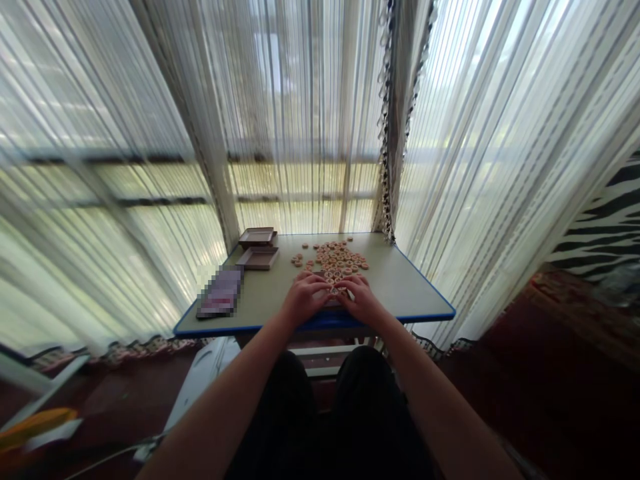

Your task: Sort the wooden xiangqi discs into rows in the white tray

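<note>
My left hand [306, 295] and my right hand [361, 297] come close together at the table's near edge. Their fingers curve inward, with fingertips on small round wooden pieces [335, 291] that carry dark markings. A shallow brown tray [333, 303] seems to lie under these pieces, mostly covered by my hands. Just beyond my fingers spreads a loose pile of similar round pieces [337, 255], some overlapping. Exactly which pieces each hand grips is too small to tell.
The pale table [400, 287] has a blue rim. At its back left are an open brown tray [259, 258] and a stacked tray or lid [257, 235]. A pixelated flat purple item [223, 292] lies at the left edge. Sheer curtains [305, 120] hang right behind the table.
</note>
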Motion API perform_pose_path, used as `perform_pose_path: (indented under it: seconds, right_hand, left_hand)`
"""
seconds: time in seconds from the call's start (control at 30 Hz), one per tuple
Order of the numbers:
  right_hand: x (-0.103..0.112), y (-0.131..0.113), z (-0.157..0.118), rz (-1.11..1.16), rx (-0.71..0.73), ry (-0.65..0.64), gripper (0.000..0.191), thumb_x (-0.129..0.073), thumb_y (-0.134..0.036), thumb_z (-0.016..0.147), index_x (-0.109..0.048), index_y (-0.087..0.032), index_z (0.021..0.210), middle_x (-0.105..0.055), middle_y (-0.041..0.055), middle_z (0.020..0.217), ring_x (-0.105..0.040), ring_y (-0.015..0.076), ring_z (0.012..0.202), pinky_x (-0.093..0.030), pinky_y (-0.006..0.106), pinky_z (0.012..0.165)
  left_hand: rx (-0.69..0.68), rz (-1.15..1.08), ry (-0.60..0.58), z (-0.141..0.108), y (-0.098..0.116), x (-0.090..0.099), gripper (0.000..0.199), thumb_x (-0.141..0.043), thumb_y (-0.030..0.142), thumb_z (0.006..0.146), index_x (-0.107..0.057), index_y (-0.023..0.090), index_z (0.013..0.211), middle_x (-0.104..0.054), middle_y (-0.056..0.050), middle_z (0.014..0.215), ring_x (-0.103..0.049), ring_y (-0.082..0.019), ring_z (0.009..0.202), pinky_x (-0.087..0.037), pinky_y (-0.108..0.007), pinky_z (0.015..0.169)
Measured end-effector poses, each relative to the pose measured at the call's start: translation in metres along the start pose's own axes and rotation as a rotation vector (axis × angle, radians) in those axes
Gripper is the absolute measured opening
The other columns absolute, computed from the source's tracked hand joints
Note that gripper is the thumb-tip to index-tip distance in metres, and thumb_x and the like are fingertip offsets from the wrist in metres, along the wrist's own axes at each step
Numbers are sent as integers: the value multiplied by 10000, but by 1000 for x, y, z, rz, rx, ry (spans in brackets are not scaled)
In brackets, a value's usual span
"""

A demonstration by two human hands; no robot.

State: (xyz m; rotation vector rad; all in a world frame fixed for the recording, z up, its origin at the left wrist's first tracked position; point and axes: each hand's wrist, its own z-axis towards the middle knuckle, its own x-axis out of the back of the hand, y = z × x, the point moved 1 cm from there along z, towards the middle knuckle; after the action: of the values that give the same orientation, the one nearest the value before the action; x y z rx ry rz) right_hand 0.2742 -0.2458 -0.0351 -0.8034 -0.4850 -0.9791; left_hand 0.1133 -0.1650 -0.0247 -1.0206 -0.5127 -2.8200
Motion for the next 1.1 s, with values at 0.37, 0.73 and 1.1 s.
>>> perform_pose_path:
  seconds: [0.37, 0.73, 1.1]
  right_hand:
    - [1, -3, -1, -10, -4, -15, 200, -585, -309, 731, -656, -219, 895, -567, 62, 953, -442, 208, 975, -296, 383, 916]
    - [3, -4, -1, 4, 6, -27, 133, -574, -268, 742, -673, -240, 827, -573, 43, 919, -458, 188, 934, -286, 377, 906]
    - [3, -2, 0, 37, -11, -38, 118, -580, -272, 744, -684, -251, 795, -576, 39, 907, -468, 183, 936, -275, 381, 922]
  left_hand:
    - [22, -21, -84, 0, 3, 2, 165, -601, 309, 715, -686, 211, 817, -659, -51, 829, -529, -190, 857, -402, -355, 828]
    - [58, -53, -111, 0, 0, -1, 140, -607, 290, 703, -693, 219, 787, -660, -38, 789, -546, -177, 811, -401, -342, 824]
    - [88, -70, -131, 0, 2, 0, 163, -580, 306, 724, -698, 207, 781, -664, -47, 753, -558, -174, 785, -407, -332, 801]
